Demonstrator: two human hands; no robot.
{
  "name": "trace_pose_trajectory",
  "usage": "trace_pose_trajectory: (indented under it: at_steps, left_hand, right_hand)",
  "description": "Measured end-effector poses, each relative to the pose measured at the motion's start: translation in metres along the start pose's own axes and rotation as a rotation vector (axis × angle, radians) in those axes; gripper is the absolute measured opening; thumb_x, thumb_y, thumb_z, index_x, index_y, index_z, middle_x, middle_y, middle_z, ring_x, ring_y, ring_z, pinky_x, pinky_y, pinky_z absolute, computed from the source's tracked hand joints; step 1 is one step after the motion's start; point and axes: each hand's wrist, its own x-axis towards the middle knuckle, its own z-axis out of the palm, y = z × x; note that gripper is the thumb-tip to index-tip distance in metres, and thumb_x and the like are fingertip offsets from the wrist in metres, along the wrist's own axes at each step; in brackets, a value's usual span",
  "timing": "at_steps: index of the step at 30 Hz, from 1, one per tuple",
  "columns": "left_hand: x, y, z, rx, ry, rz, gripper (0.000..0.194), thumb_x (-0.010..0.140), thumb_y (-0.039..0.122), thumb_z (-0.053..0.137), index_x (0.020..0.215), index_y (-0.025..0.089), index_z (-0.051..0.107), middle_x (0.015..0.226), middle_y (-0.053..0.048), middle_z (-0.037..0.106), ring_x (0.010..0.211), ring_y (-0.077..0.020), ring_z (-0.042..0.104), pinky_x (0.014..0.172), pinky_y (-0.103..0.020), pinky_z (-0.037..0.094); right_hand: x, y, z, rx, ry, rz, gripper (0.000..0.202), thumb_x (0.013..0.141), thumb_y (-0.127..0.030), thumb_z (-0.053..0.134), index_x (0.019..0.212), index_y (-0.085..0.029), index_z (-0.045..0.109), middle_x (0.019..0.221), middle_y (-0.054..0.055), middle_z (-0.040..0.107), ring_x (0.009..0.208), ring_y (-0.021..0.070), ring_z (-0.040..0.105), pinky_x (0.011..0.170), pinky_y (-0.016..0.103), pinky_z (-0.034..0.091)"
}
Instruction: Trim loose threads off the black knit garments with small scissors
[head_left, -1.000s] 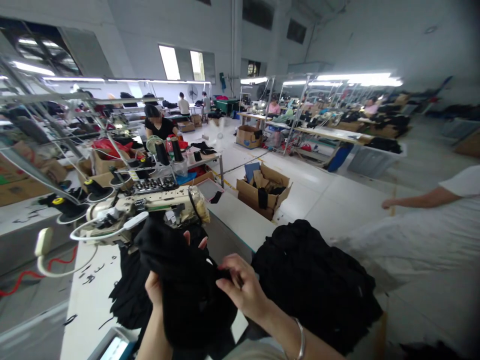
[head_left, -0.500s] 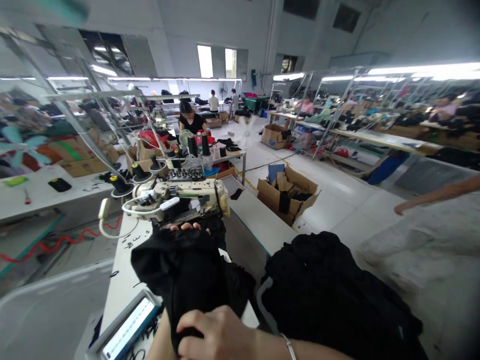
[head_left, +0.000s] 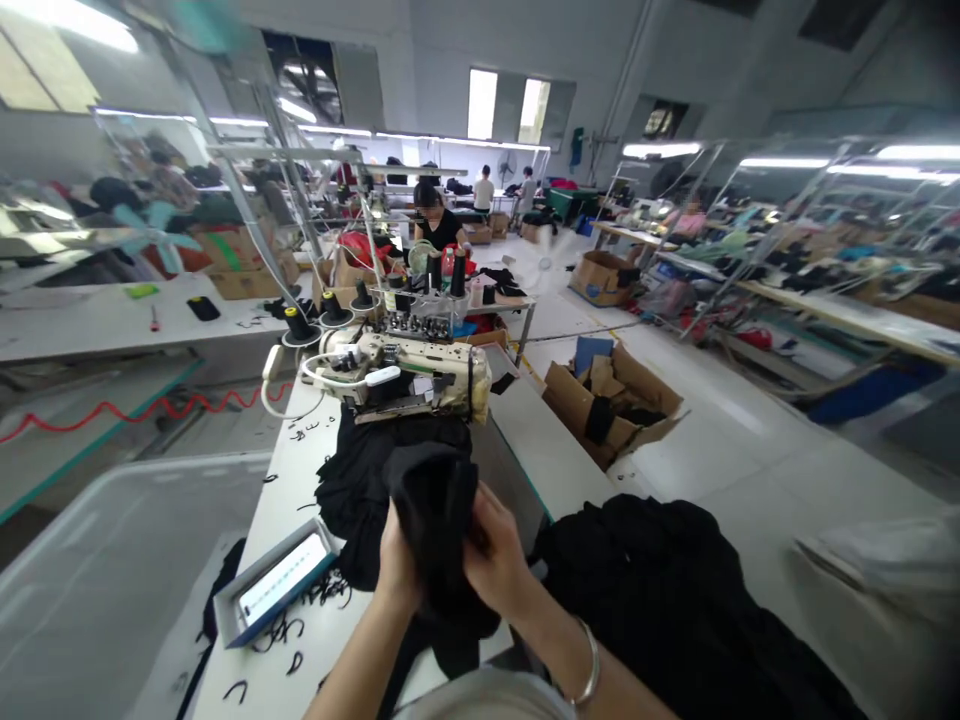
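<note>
Both hands hold a black cloth piece [head_left: 435, 530] raised over the front of the sewing table. My left hand [head_left: 397, 555] grips its left side, with the fingers mostly behind the fabric. On the right side my right hand [head_left: 499, 550] is closed round the cloth's edge, a bracelet on its wrist. More black fabric [head_left: 352, 500] lies on the table beyond, reaching up to the sewing machine [head_left: 412, 375]. A large heap of black cloth [head_left: 660, 600] is at the lower right.
A phone in an open box [head_left: 281, 585] lies on the left of the table among black scraps. Thread cones [head_left: 298, 325] stand behind the machine. A carton [head_left: 607, 400] is on the floor to the right. A translucent bin [head_left: 135, 560] stands at the left. A person [head_left: 439, 220] sits farther back.
The view has turned left. My left hand has come back from near the machine, and my right hand has moved up; the cloth is now held between them. A person's arm at the right has gone from view.
</note>
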Motion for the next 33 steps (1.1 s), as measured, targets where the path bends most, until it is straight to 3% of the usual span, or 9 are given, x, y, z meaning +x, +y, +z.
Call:
trace_pose_trajectory:
  at_steps: [3, 7, 9, 12, 15, 18, 21, 26, 33]
  left_hand:
    - [-0.011, 0.004, -0.012, -0.056, 0.097, 0.040, 0.048, 0.082, 0.059, 0.041, 0.108, 0.026, 0.064, 0.110, -0.001, 0.067, 0.117, -0.0255, 0.051, 0.100, -0.039, 0.039]
    - [-0.023, 0.019, -0.036, 0.109, 0.150, 0.093, 0.050, 0.079, 0.043, 0.057, 0.126, 0.031, 0.046, 0.132, -0.003, 0.052, 0.125, -0.0262, 0.041, 0.103, -0.042, 0.033]
    - [-0.030, 0.032, -0.044, 0.247, 0.161, 0.179, 0.061, 0.074, 0.038, 0.063, 0.130, 0.030, 0.040, 0.137, -0.006, 0.046, 0.128, -0.0281, 0.037, 0.102, -0.044, 0.031]
    - [-0.040, 0.056, -0.043, 0.352, 0.074, 0.357, 0.068, 0.069, 0.049, 0.064, 0.130, 0.026, 0.044, 0.139, -0.009, 0.042, 0.132, -0.0314, 0.028, 0.102, -0.045, 0.028]
    - [-0.044, 0.071, -0.029, 0.605, -0.135, 0.287, 0.062, 0.067, 0.048, 0.067, 0.123, 0.024, 0.054, 0.131, -0.009, 0.052, 0.127, -0.0318, 0.036, 0.102, -0.039, 0.028]
    - [-0.042, 0.068, -0.016, 0.943, -0.155, 0.194, 0.038, 0.068, 0.037, 0.070, 0.103, 0.024, 0.066, 0.103, -0.006, 0.066, 0.101, -0.0272, 0.056, 0.087, -0.033, 0.039]
    - [-0.037, 0.057, -0.012, 1.111, -0.071, 0.242, 0.017, 0.071, 0.035, 0.068, 0.075, 0.019, 0.066, 0.073, -0.002, 0.063, 0.075, -0.0199, 0.056, 0.068, -0.027, 0.040]
    - [-0.039, 0.061, -0.019, 1.187, -0.017, 0.226, 0.023, 0.075, 0.036, 0.064, 0.065, 0.017, 0.053, 0.066, 0.002, 0.055, 0.067, -0.0149, 0.049, 0.061, -0.023, 0.035]
    - [-0.037, 0.075, -0.020, 1.181, 0.015, 0.174, 0.018, 0.077, 0.030, 0.060, 0.072, 0.020, 0.046, 0.065, 0.005, 0.050, 0.064, -0.0132, 0.046, 0.057, -0.021, 0.035]
  right_hand:
    - [0.004, 0.007, -0.010, 0.224, 0.089, 0.126, 0.043, 0.085, -0.036, 0.050, 0.126, -0.024, 0.048, 0.079, 0.003, 0.060, 0.071, 0.0165, 0.057, 0.067, 0.027, 0.050]
    - [0.013, 0.010, -0.024, 0.232, 0.029, 0.182, 0.062, 0.080, -0.052, 0.055, 0.134, -0.027, 0.040, 0.071, 0.000, 0.058, 0.054, 0.0126, 0.048, 0.051, 0.023, 0.044]
    - [0.020, 0.006, -0.027, 0.159, -0.083, 0.100, 0.061, 0.077, -0.055, 0.057, 0.130, -0.026, 0.047, 0.069, 0.000, 0.058, 0.051, 0.0116, 0.042, 0.048, 0.022, 0.040]
    - [0.029, 0.000, -0.026, 0.087, -0.330, -0.061, 0.054, 0.081, -0.056, 0.050, 0.123, -0.022, 0.055, 0.072, 0.002, 0.060, 0.050, 0.0110, 0.041, 0.047, 0.023, 0.038]
    - [0.032, 0.001, -0.020, 0.073, -0.547, -0.144, 0.049, 0.086, -0.052, 0.045, 0.120, -0.019, 0.057, 0.084, 0.007, 0.064, 0.060, 0.0138, 0.053, 0.054, 0.023, 0.044]
    - [0.033, 0.009, -0.015, 0.061, -0.637, -0.166, 0.045, 0.087, -0.046, 0.047, 0.119, -0.015, 0.057, 0.090, 0.011, 0.065, 0.076, 0.0180, 0.060, 0.067, 0.026, 0.048]
    - [0.034, 0.016, -0.010, 0.080, -0.652, -0.182, 0.039, 0.089, -0.039, 0.047, 0.112, -0.011, 0.060, 0.079, 0.009, 0.064, 0.069, 0.0162, 0.060, 0.066, 0.025, 0.047]
    - [0.037, 0.021, -0.001, 0.083, -0.543, -0.121, 0.025, 0.090, -0.026, 0.046, 0.095, -0.012, 0.066, 0.069, 0.004, 0.060, 0.062, 0.0123, 0.057, 0.062, 0.022, 0.045]
    - [0.043, 0.031, 0.003, -0.126, -0.531, -0.202, 0.034, 0.087, -0.017, 0.045, 0.119, -0.017, 0.056, 0.071, 0.002, 0.056, 0.061, 0.0109, 0.050, 0.060, 0.021, 0.041]
